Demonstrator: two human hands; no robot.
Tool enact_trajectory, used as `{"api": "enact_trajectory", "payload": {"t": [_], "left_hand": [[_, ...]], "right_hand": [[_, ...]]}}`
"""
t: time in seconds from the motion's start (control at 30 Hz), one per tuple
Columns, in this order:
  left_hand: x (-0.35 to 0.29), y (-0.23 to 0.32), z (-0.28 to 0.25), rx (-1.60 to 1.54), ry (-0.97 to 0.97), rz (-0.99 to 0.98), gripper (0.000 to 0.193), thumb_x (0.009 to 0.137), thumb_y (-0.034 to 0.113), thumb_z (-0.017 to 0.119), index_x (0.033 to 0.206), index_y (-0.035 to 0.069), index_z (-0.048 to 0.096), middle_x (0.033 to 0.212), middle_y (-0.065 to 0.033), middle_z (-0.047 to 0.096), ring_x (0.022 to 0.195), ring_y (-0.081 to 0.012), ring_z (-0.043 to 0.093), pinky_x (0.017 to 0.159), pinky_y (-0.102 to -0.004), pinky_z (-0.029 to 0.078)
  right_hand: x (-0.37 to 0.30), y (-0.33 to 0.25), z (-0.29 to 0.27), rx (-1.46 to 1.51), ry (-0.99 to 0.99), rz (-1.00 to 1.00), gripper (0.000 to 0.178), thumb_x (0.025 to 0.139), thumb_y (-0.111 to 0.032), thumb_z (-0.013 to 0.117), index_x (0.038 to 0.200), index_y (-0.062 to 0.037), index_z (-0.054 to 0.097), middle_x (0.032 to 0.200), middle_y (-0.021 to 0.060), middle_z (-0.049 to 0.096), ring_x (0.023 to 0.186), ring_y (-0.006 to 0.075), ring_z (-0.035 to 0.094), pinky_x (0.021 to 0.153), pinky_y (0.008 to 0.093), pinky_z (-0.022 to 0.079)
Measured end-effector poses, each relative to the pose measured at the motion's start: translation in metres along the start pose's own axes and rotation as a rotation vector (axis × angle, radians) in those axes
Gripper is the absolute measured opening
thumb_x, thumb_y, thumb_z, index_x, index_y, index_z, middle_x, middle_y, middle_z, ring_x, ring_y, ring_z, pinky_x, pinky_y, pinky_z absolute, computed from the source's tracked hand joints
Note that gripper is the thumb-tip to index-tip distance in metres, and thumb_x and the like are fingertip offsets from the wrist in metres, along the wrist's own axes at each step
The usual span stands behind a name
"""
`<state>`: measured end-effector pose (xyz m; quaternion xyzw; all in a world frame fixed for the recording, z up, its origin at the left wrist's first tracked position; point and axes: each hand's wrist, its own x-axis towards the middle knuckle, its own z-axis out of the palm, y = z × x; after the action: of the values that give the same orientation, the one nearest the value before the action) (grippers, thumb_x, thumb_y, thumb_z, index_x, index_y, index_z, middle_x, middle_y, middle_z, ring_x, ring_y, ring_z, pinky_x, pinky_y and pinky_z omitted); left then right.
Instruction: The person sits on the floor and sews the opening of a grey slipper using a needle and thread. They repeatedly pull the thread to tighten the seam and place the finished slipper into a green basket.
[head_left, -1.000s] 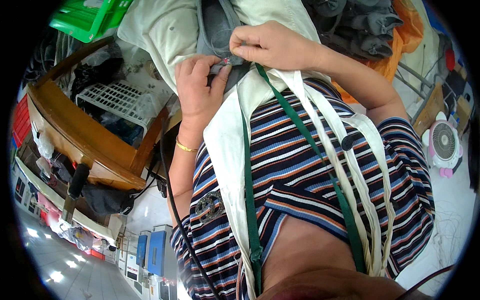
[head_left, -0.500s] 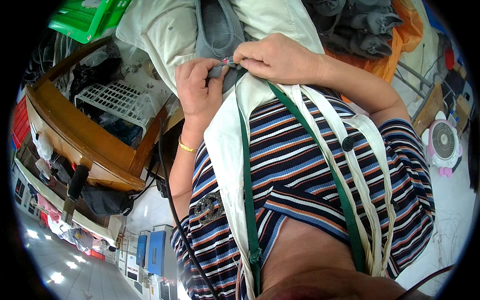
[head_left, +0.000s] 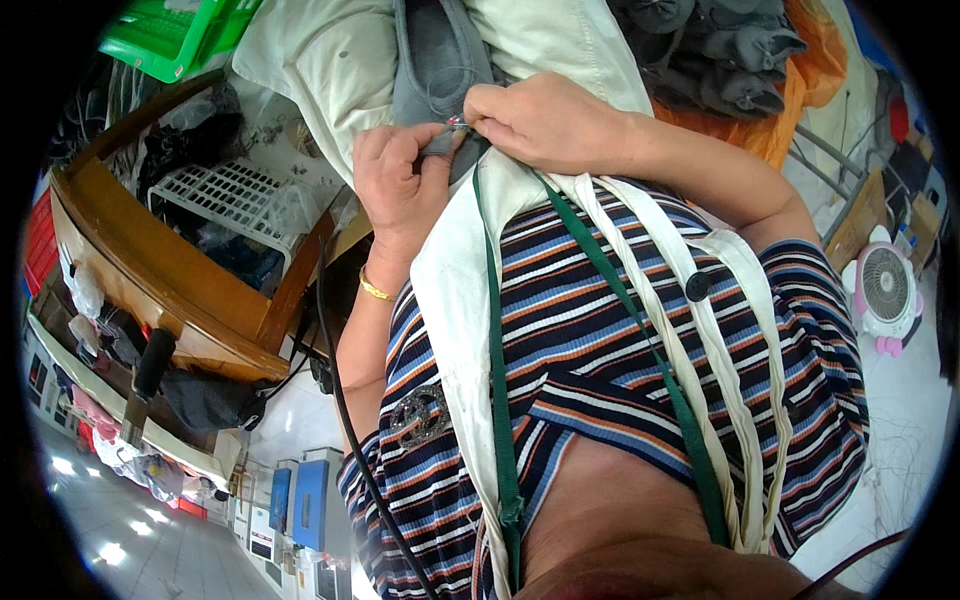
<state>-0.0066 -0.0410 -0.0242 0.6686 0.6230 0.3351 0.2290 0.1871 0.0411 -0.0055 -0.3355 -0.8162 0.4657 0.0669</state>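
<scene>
A grey soft shoe [head_left: 445, 55] lies across my lap, its opening at the top of the view. My left hand [head_left: 400, 190] is closed, thumb and fingers pinching the near end of the shoe. Right beside it my right hand [head_left: 545, 122] is closed in a pinch over the same end; what its fingertips hold is hidden. Between the fingertips sits a small shiny pink-and-silver piece [head_left: 457, 122], too small to name. A thin pale thread seems to loop over the shoe's opening.
Several grey shoes [head_left: 735, 60] are heaped on orange cloth [head_left: 790, 105] at the upper right. On the left stand a wooden drawer-like frame [head_left: 170, 290] with a white plastic basket [head_left: 225, 205], and a green crate [head_left: 165, 40]. A fan [head_left: 885, 282] is at far right.
My right hand has shifted slightly down and left, closer to the pink piece. The left hand has dipped a little, still pinching the shoe.
</scene>
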Motion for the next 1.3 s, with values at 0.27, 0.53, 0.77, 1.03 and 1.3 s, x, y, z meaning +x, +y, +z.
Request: {"api": "enact_trajectory", "payload": {"t": [0.27,0.53,0.77,1.03,1.3], "left_hand": [[-0.006,-0.001,0.004,0.01,0.062,0.111,0.028,0.06,-0.002,0.071,0.085,0.009,0.069,0.072,-0.0049,0.057,0.068,-0.0245,0.053,0.064,-0.0352,0.042],[-0.003,0.002,0.005,-0.003,0.028,0.16,0.034,0.06,-0.004,0.07,0.091,0.009,0.07,0.076,-0.0046,0.059,0.072,-0.0248,0.054,0.066,-0.0355,0.043],[-0.001,0.005,0.002,-0.003,-0.004,0.165,0.036,0.061,-0.006,0.069,0.094,0.009,0.07,0.079,-0.0051,0.06,0.075,-0.0256,0.055,0.069,-0.0361,0.044],[-0.004,0.001,0.008,-0.027,0.002,0.179,0.035,0.062,-0.008,0.068,0.093,0.008,0.07,0.082,-0.0063,0.063,0.077,-0.0265,0.056,0.07,-0.0355,0.044],[-0.004,0.006,0.005,-0.11,-0.064,-0.012,0.03,0.069,-0.005,0.068,0.096,0.007,0.069,0.084,-0.0078,0.062,0.078,-0.0271,0.055,0.072,-0.0358,0.044]], "right_hand": [[0.012,0.003,0.006,0.06,-0.027,0.053,0.02,0.095,-0.022,0.055,0.096,-0.002,0.054,0.076,0.0181,0.063,0.07,0.0355,0.062,0.063,0.0417,0.047],[0.023,0.013,0.011,0.253,0.027,0.051,0.021,0.095,-0.021,0.054,0.096,-0.0008,0.053,0.075,0.0145,0.063,0.065,0.0279,0.06,0.061,0.0366,0.046],[0.031,0.005,-0.029,0.085,-0.108,0.032,0.018,0.093,-0.02,0.058,0.09,-0.0022,0.059,0.074,0.0061,0.059,0.068,0.0188,0.058,0.066,0.0315,0.047],[0.041,0.015,0.019,0.131,0.129,-0.075,0.019,0.09,-0.022,0.06,0.085,-0.0039,0.06,0.086,0.0132,0.056,0.078,0.0277,0.057,0.072,0.0361,0.046],[0.068,0.014,0.012,0.606,0.187,0.203,0.028,0.096,-0.03,0.053,0.093,-0.0035,0.059,0.082,0.006,0.062,0.078,0.0174,0.06,0.068,0.0309,0.046]]}}
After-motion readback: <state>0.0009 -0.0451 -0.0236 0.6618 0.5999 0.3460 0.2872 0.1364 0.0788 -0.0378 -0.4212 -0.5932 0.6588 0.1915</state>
